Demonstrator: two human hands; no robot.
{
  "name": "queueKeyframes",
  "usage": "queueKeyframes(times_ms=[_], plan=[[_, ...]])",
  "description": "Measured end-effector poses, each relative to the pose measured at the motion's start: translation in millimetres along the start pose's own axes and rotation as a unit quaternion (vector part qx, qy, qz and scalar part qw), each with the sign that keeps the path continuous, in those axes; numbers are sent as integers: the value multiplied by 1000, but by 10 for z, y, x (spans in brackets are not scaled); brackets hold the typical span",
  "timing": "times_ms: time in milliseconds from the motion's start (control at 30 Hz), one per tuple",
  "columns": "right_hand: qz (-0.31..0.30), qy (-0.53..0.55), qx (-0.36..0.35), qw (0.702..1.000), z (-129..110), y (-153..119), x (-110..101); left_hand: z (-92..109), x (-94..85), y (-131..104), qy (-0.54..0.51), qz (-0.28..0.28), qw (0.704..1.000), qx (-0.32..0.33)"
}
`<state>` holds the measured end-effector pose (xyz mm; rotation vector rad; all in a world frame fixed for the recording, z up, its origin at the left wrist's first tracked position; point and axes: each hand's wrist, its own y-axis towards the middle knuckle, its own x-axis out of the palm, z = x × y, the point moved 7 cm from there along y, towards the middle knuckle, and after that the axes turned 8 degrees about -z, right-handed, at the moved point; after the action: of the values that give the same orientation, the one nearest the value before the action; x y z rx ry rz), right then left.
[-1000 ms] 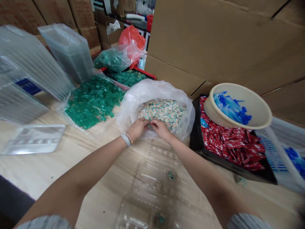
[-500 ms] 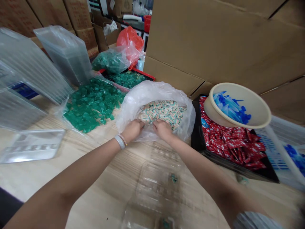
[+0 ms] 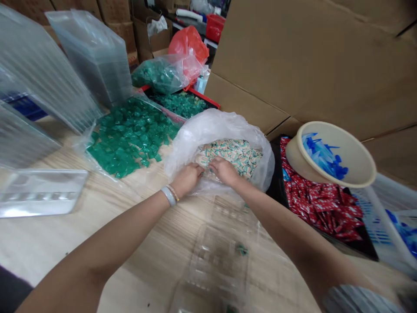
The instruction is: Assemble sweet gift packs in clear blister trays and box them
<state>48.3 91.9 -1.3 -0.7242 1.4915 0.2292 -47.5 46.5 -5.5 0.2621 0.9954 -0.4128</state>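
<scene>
A white translucent plastic bag point(image 3: 221, 124) lies open, holding a heap of small pale pieces with green and orange marks point(image 3: 241, 152). At the bag's near left edge is my left hand point(image 3: 188, 177), its fingers curled together; what they pinch is too small to make out. My right hand point(image 3: 224, 170) reaches over the near side of the heap with closed fingers, and anything in them is hidden. Clear plastic trays point(image 3: 218, 256) lie on the table below the bag, with small green pieces in a few spots.
Green packets point(image 3: 130, 134) spread on plastic at left, near stacked clear trays point(image 3: 94, 56). To the right, a cream bowl point(image 3: 361, 161) of blue items rests over red packets point(image 3: 319, 204). Cardboard point(image 3: 293, 56) stands behind. A silvery tray point(image 3: 42, 187) lies at far left.
The view has shifted slightly. My right hand has moved a little left relative to the bag, nearer my left hand, and both remain at its near side with fingers closed.
</scene>
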Motion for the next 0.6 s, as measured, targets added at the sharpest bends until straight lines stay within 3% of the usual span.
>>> queueKeyframes(times_ms=[433,600], plan=[[4,-65,-14,998,-65,22,-56,-8,-5,-17,-8,1,1000,3],[11,-26,-27,999,-10,50,-45,-14,4,-16,-7,6,1000,6]])
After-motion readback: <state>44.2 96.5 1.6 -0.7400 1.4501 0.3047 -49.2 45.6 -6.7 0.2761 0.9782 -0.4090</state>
